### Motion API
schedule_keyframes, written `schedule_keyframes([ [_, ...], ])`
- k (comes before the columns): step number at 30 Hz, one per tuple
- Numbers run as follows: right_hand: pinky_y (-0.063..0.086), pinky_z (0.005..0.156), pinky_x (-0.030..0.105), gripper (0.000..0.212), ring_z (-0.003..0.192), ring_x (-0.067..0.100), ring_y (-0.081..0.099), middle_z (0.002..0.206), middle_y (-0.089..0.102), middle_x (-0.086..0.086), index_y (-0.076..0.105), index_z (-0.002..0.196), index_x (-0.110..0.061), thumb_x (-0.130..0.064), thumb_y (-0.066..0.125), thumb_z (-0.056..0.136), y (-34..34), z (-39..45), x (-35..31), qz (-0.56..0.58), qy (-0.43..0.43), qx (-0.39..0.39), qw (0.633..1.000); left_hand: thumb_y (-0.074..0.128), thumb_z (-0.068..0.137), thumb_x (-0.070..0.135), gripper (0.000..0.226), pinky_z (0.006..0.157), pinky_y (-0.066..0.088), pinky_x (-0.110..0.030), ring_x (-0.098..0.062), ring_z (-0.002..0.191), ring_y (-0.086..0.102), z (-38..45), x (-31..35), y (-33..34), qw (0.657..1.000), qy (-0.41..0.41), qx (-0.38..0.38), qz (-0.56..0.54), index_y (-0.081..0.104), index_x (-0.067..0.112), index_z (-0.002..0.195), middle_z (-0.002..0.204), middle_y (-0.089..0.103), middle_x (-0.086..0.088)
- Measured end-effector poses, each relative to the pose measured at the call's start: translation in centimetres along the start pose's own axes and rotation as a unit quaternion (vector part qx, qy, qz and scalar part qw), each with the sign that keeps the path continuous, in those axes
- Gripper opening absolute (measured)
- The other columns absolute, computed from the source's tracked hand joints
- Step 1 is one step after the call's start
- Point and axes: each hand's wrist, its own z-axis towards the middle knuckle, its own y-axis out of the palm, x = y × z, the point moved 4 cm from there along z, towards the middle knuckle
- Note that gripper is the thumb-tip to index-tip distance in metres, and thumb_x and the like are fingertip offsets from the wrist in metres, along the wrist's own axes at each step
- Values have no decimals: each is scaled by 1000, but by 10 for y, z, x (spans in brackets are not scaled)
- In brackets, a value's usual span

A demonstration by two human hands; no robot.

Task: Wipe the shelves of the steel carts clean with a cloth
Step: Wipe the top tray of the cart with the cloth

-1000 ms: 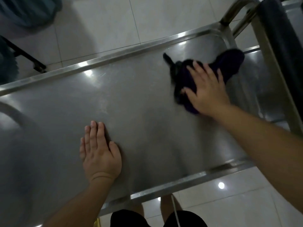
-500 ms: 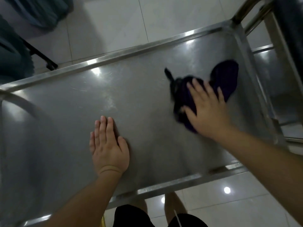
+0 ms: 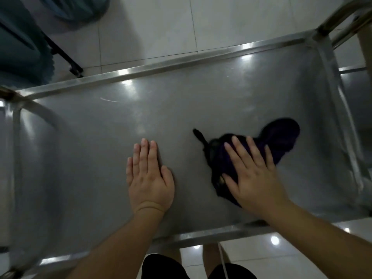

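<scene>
Near edge of the shelf (image 3: 201, 236) ran just in front of the person, both forearms crossing over it. Left hand (image 3: 149, 178) lay flat on bare steel, a little in from the near edge and about mid-length, fingers straight and close together, thumb alongside, holding nothing; likely there to brace the body and steady the cart (image 3: 330, 23) against the wiping push. Right hand (image 3: 253, 178) pressed flat on the cloth (image 3: 279, 137), fingers spread and straight, palm down, wrist angled in from the near right; spread that way, probably, to cover more cloth and keep it from bunching. Hands were apart, with a strip of bare shelf between them.

The cloth, dark purple and crumpled, lay on the shelf's right half, nearer the right edge than the centre and closer to the near edge than the far one. One lobe stuck out past the fingertips toward the right edge; a thin tail pointed left. Cloth edges were blurred, so wiping looked mid-stroke.

Far half of the shelf showed only glare spots and a faint scratch near the far-left corner.
</scene>
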Motion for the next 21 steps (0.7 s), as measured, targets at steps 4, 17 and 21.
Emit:
schedule_keyframes([
  [4,7,127,56,75,159,26,15,173,19,-3,25,165,-27,-60,34,98,-30,120,-8,33,16,29,999,37,98,37,73,132,-3,-37,-11,162,-1,1,2,-1,1000,0,4,1,21,22,168,176,10,5],
  [17,-1,128,53,74,160,23,3,175,6,-5,11,167,-26,-56,30,101,-40,152,-41,56,43,14,997,36,102,36,71,131,-7,-35,-13,163,-2,0,0,-3,1000,6,0,-7,16,23,169,177,9,4],
  [21,11,127,58,78,160,26,12,173,16,-4,21,166,-24,-53,42,97,0,8,-76,58,19,10,998,34,102,36,71,132,-2,-40,-13,163,-4,1,1,-2,1000,4,-13,-20,14,23,169,177,6,4],
])
